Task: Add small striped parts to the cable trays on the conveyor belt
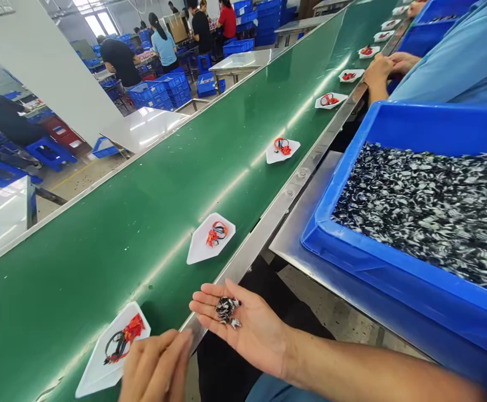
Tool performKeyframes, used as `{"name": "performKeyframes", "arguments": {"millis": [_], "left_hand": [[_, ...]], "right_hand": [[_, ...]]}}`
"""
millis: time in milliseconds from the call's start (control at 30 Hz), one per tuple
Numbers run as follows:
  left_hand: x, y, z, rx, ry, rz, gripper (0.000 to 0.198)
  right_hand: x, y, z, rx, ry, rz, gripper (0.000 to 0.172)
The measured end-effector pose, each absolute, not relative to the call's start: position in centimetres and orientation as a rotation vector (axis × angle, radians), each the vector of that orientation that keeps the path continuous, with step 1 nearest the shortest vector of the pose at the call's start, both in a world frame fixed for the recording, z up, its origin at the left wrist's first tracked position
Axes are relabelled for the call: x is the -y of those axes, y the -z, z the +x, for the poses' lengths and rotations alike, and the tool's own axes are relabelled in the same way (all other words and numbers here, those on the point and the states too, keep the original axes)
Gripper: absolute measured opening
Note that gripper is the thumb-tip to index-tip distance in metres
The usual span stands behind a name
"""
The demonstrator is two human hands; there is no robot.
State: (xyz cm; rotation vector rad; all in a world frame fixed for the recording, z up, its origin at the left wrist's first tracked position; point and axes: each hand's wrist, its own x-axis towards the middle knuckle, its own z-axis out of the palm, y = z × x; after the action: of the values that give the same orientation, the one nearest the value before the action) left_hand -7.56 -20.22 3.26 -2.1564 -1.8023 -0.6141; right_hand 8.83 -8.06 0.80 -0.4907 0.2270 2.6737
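My right hand is palm up at the belt's metal edge, fingers stretched out, with a small pile of black and white pieces lying on it. Just left of it, my left hand has its fingers bent together over the near corner of a white tray; what its fingertips hold, if anything, is hidden. Red pieces and a dark looped band lie in that tray. A second white tray with red and dark pieces sits farther up the green belt.
A blue bin full of black and white pieces stands on a metal table at the right. More white trays line the belt's right side. Beyond the bin, another person's hands are at the belt edge. People work among blue crates in the background.
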Motion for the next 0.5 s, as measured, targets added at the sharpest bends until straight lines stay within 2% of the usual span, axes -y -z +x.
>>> {"name": "performKeyframes", "arguments": {"millis": [200,367,500], "left_hand": [[17.4,-1.1,-3.4,1.82,0.681,-2.198,0.022],[17.3,-0.2,-3.6,1.843,0.637,-2.189,0.027],[17.4,-0.1,-3.3,1.895,0.668,-2.17,0.023]], "right_hand": [[8.2,-0.5,8.9,-0.246,-2.632,-0.442,0.047],[8.2,-0.6,8.9,-0.16,-2.64,-0.437,0.042],[8.5,-0.6,8.9,-0.096,-2.639,-0.426,0.037]]}}
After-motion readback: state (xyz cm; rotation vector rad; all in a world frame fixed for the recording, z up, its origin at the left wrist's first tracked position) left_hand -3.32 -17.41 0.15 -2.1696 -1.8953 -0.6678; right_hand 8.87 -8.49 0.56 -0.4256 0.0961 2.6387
